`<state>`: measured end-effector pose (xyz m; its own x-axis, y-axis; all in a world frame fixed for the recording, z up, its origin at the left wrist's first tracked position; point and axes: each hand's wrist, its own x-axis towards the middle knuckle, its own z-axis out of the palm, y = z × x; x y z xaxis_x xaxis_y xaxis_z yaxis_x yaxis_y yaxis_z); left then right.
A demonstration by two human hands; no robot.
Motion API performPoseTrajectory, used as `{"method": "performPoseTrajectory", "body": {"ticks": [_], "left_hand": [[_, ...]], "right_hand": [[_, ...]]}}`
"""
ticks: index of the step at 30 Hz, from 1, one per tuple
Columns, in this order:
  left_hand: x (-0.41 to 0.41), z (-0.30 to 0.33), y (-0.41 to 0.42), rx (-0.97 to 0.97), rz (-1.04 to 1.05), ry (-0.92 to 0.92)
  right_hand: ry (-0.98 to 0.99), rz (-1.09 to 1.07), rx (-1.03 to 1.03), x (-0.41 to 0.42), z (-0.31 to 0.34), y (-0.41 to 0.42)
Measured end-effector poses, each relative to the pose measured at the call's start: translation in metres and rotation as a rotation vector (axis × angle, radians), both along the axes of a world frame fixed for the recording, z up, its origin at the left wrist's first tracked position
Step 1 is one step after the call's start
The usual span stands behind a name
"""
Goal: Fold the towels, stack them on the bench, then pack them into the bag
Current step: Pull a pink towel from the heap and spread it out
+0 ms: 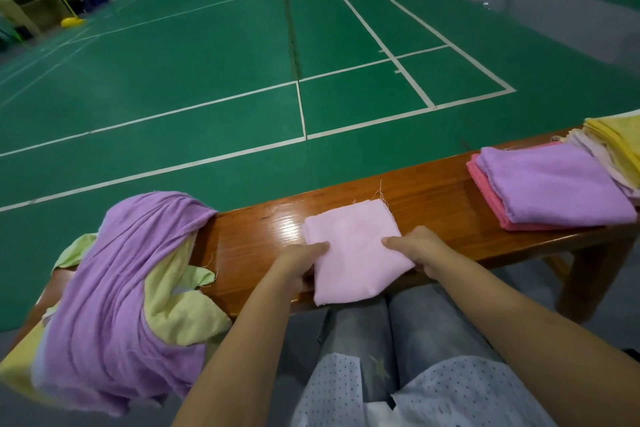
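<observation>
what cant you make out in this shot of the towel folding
Head view only:
- Bag: not in frame.
- Yellow towels: cut off by the right edge, so their count is unclear.
- Unfolded pile: purple cloth covers what lies beneath.
- Left hand and right hand: parts of the fingers hidden under the pink towel.

arms point(519, 333): bare | shirt point(450, 399): pale, dotted | trousers point(398, 333): grey denim

light: even, soft | glare: bench point(277, 224) top | edges: wide-angle bowed | far bkgd soft
</observation>
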<state>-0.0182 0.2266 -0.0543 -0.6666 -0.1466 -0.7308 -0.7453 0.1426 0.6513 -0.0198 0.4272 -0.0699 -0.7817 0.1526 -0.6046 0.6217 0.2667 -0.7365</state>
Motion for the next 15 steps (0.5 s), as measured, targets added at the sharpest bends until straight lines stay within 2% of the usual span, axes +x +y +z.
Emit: {"method": "performPoseTrajectory", "body": {"ticks": [3,5,15], "left_hand": [[0.003,0.003,0.0,0.14,0.044,-0.015],[0.003,0.004,0.003,0.194,0.047,0.003],[-0.009,0.019,0.061,0.284,-0.003,0.143]], "right_hand": [[-0.027,0.062,-0.012,0.002,0.007,0.005],[0.035,0.077,0.002,0.001,0.009,0.008],[0.268,0.08,0.135,-0.006,0.05,0.078]]}}
